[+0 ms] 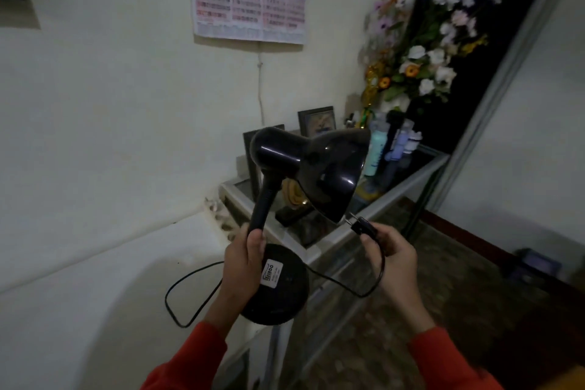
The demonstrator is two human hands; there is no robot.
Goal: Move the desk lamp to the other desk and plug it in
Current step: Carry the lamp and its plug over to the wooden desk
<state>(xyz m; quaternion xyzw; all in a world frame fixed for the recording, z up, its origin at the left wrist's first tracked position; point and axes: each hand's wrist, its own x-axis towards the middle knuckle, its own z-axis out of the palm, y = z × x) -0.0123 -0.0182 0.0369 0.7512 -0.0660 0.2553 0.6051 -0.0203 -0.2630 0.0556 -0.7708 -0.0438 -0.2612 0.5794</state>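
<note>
Black desk lamp (pixel 304 174) gripped at stem base by left hand (pixel 242 258), plug (pixel 364 226) pinched in right hand (pixel 395 263), prongs aimed up-left toward the glass-topped desk (pixel 408 180) ahead.

Desk lamp (pixel 304 174) before the glass-topped desk (pixel 408 182), plug (pixel 364 226) to its right, flowers (pixel 421 66) behind.
</note>
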